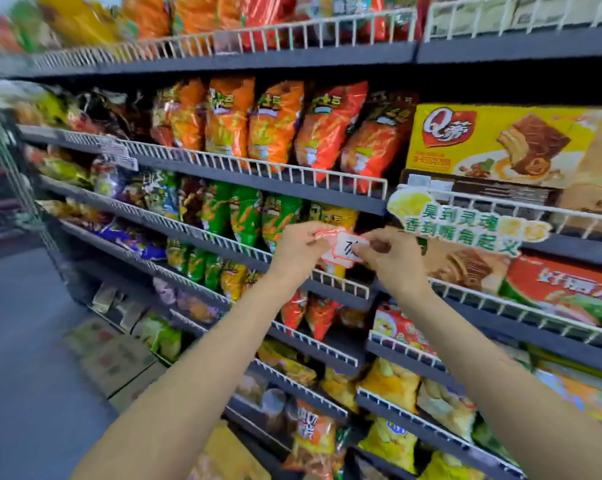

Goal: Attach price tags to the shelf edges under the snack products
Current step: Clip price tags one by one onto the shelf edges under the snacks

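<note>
A white price tag with a red border and dark handwriting is held between both hands, in front of the third shelf. My left hand pinches its left end, where more red-edged tags seem stacked. My right hand pinches its right edge. Just behind the tag stand a yellow snack bag and green snack bags. Below the tag runs the dark shelf edge with its white wire rail. Orange and red snack bags fill the shelf above.
A green and yellow promotional sign hangs on the rail right of my hands. Yellow cake boxes and a red box sit at the right. A tag hangs on the upper left rail. Grey aisle floor lies left.
</note>
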Motion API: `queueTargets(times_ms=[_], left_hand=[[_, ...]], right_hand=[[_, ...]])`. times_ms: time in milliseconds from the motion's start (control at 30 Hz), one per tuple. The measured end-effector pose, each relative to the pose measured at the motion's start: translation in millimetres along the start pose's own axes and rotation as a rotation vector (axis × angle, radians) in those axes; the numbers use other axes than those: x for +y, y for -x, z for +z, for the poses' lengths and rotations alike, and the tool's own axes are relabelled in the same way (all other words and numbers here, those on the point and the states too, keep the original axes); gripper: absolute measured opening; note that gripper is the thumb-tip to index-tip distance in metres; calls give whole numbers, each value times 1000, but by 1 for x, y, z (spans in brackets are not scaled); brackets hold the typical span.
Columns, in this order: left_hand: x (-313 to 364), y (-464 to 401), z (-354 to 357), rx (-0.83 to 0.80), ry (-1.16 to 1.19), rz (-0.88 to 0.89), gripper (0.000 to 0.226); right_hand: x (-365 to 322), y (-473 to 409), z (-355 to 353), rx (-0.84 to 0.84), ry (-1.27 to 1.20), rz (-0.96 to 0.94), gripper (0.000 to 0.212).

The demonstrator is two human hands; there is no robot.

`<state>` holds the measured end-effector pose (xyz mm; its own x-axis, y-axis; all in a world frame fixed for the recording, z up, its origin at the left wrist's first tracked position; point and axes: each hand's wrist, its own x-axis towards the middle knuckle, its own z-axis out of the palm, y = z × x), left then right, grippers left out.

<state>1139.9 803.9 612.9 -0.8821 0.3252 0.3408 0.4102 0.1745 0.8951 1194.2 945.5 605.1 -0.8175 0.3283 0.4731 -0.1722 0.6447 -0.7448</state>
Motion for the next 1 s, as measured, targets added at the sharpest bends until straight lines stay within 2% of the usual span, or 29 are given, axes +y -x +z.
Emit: queueTargets(times_ms=[67, 200, 267, 333, 467, 633, 800, 900, 1000], left_hand=[[-13, -7, -24, -8, 24, -16, 20], [-37, -27, -67, -25, 133, -66, 17], [-51, -40, -85, -23, 221, -97, 14], [-64, -56, -103, -70, 301, -130, 21], [-83, -93, -145, -145, 348, -116, 22], [-103, -141, -193, 7, 312, -112, 17], [-128, -191, -233, 149, 234, -73, 23], [-147, -227, -261, 166, 212, -99, 18], [-168, -269, -293, 157, 151, -96, 28]], right_hand=[[-6, -6, 29, 9, -19, 21, 17], [-22, -24, 76, -15, -81, 17, 3], [-29, -36, 97, -18, -99, 11, 8], [-34, -54, 117, -6, -94, 12, 9], [-43, -97, 157, -4, -123, -59, 15], [-63, -157, 208, -82, -160, -91, 11], [-79, -205, 256, -23, -123, -153, 19], [-83, -233, 287, 10, -98, -146, 19], [-90, -265, 322, 49, -60, -171, 20]])
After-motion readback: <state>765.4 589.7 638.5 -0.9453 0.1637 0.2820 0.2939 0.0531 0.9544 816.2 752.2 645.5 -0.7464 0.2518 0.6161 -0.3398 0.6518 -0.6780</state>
